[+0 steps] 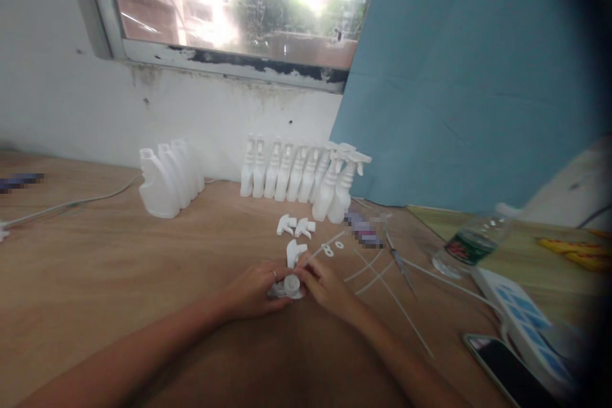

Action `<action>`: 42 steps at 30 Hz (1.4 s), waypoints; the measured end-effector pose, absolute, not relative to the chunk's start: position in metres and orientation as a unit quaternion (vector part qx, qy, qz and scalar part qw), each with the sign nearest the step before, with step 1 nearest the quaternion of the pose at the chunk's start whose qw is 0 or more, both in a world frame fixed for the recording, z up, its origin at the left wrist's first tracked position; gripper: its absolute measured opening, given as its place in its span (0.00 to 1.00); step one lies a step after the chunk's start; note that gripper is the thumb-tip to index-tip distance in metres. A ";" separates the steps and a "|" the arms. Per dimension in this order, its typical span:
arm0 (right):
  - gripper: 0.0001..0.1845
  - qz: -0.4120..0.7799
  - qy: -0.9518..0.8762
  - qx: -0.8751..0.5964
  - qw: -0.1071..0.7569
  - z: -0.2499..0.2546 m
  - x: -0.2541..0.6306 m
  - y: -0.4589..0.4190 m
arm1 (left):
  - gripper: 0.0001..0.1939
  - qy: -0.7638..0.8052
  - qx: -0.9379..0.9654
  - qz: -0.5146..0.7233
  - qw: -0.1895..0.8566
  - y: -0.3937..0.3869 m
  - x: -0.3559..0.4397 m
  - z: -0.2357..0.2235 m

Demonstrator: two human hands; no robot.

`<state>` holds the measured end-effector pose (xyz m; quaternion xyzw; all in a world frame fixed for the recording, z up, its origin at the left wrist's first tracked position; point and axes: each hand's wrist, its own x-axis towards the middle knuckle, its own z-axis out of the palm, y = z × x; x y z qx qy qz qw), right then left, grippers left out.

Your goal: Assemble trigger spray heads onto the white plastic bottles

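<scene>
My left hand (261, 290) is wrapped round a white plastic bottle (292, 285), its round open mouth facing up toward me. Close by on the other side, my right hand (325, 284) has its thumb and fingers pinched together at the bottle's rim; whatever sits between them is too small to make out. Just behind those fingertips is a white trigger sprayer head (293, 251), partly covered by the right hand. Farther back lie two more sprayer heads (295, 227). Small white rings (327, 250) and thin clear tubes (392, 303) are spread to the right.
Several white spray bottles (282, 172) stand in a row along the wall, with handled jugs (165, 185) to their left. On the right are a pointed tool (402, 271), a water bottle (471, 245), a power strip (521, 319), a cable and a phone (511, 366).
</scene>
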<state>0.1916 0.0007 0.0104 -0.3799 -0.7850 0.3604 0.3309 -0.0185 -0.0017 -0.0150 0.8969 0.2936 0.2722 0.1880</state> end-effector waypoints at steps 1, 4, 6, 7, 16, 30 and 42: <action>0.15 0.352 -0.791 -0.375 0.331 0.010 0.192 0.001 | 0.24 0.291 0.898 0.271 0.187 -0.002 -0.018 -0.015; 0.15 0.335 -0.805 -0.362 0.328 0.010 0.194 0.001 | 0.23 0.286 0.899 0.273 0.187 -0.001 -0.018 -0.016; 0.14 0.329 -0.812 -0.361 0.319 0.010 0.194 0.001 | 0.24 0.290 0.898 0.274 0.185 0.000 -0.018 -0.018; 0.14 0.323 -0.816 -0.362 0.314 0.011 0.194 0.000 | 0.24 0.292 0.898 0.274 0.183 0.000 -0.018 -0.018; 0.10 0.264 -0.857 -0.339 0.285 0.018 0.195 -0.009 | 0.23 0.292 0.902 0.267 0.171 0.000 -0.017 -0.016; 0.08 0.189 -0.861 -0.375 0.287 0.006 0.183 -0.007 | 0.19 0.280 0.896 0.280 0.199 -0.001 -0.015 -0.019; 0.25 0.141 -0.866 -0.329 0.349 -0.001 0.200 -0.018 | 0.18 0.367 0.774 0.371 0.359 0.003 -0.017 -0.023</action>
